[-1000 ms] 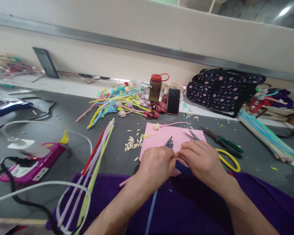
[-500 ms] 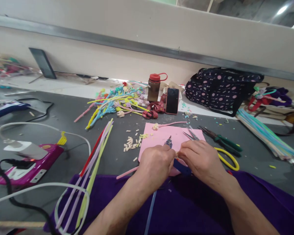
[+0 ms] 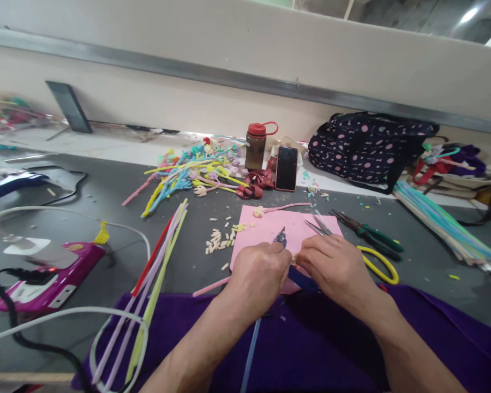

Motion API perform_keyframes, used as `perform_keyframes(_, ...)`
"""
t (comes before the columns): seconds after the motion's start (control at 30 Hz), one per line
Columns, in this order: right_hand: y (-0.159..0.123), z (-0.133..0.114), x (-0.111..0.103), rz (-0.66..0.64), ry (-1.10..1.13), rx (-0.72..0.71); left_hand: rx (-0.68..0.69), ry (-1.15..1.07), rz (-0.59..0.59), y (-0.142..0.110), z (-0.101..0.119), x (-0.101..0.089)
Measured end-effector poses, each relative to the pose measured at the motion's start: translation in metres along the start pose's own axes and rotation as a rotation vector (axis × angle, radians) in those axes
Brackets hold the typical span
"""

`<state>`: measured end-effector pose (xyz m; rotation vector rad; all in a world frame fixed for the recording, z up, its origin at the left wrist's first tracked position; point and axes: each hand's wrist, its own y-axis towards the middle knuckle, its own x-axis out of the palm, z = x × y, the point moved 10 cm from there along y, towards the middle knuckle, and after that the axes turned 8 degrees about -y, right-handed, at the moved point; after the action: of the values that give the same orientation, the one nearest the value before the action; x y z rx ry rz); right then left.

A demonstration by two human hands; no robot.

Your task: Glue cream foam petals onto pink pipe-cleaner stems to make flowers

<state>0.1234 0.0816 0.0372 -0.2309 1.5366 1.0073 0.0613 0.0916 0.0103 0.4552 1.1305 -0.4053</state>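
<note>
Left hand: fingers curled in, thumb and fingertips drawn together; left hand (image 3: 262,273) pinches a small pale piece (image 3: 293,261).
Right hand: bunched, no gap seen between fingers; right hand (image 3: 337,267) has its tips on the same piece, meeting the left.
Piece: between the two sets of fingertips, over the near part of a pink sheet (image 3: 303,221); mostly hidden, shape cannot be told.
Pink stem: pink stem (image 3: 210,286) juts out left from behind the left wrist; whether gripped, cannot tell.
Under the hands: blue tool (image 3: 305,281), dark tip pointing away; left hand covers its middle.
By right hand: scissors (image 3: 380,266), yellow loop showing, blades partly behind the fingers; green-handled pliers (image 3: 376,236) just beyond.
On sheet: flower-headed stem (image 3: 282,208) along the far edge.
Left of sheet: scattered cut bits (image 3: 216,241) on the dark counter (image 3: 200,251).
Near edge: purple cloth (image 3: 331,338), pale blue stem (image 3: 251,349) across it.
Far left: red, lilac and yellow stems (image 3: 159,284); white cable (image 3: 145,349) loops over their lower ends. Magenta power strip (image 3: 79,270) beyond.
Back: heap of coloured stems (image 3: 204,169), bottle (image 3: 255,150), phone (image 3: 286,169), patterned bag (image 3: 372,150).
Far right: stem bundle (image 3: 442,224).
</note>
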Motion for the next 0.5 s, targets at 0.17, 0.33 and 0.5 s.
perform_keyframes(0.17, -0.001, 0.002, -0.011, 0.086, 0.049, -0.012, -0.039, -0.016, 0.045, 0.000, -0.006, -0.005)
perform_keyframes(0.33, -0.004, 0.016, -0.018, 0.143, 0.112, 0.088, -0.113, -0.090, 0.059, 0.000, -0.015, -0.005)
perform_keyframes(0.5, -0.007, 0.032, -0.024, 0.196, 0.334, 0.195, -0.238, -0.438, 0.058, -0.001, -0.028, -0.006)
